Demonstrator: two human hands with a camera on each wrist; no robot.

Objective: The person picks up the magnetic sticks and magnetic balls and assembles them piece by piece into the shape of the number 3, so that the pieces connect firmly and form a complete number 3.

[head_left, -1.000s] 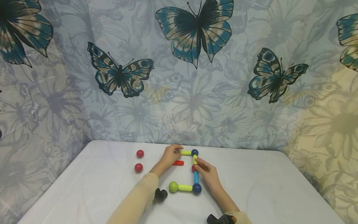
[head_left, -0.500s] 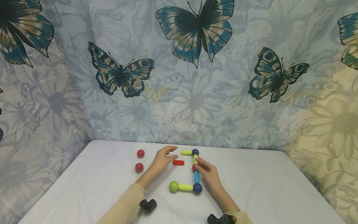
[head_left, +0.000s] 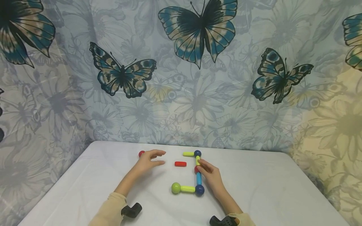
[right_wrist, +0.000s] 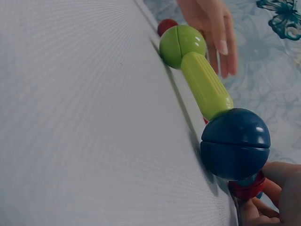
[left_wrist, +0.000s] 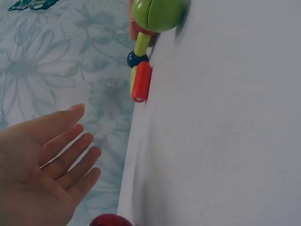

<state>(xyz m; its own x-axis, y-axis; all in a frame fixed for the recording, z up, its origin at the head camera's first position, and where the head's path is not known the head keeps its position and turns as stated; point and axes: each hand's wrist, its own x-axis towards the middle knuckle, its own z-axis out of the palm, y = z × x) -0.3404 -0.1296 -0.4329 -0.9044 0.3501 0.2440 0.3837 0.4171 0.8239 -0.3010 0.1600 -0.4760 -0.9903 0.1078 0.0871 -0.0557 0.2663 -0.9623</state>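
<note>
My right hand [head_left: 213,176] pinches the red ball [head_left: 196,169] in the middle of a chain of toy rods and balls. From that ball a yellow-green rod [head_left: 197,159] runs back to a dark blue ball [head_left: 197,153], with another yellow-green rod [head_left: 188,154] pointing left. Toward the front, a light blue rod [head_left: 199,179] meets a second dark blue ball [head_left: 199,190], then a yellow-green rod [head_left: 187,189] and a green ball [head_left: 176,188]. My left hand [head_left: 147,160], fingers spread and holding nothing, hovers at the left near a loose red ball [head_left: 141,153].
A loose red rod [head_left: 180,164] lies between my hands, left of the chain. Another red ball is hidden behind the left hand in the head view. White cloth covers the table [head_left: 268,185], and a butterfly-print curtain [head_left: 195,103] hangs behind it.
My left hand has left the end of the far yellow-green rod and moved left, past the red rod, now covering one loose red ball. My right hand has stayed on the chain.
</note>
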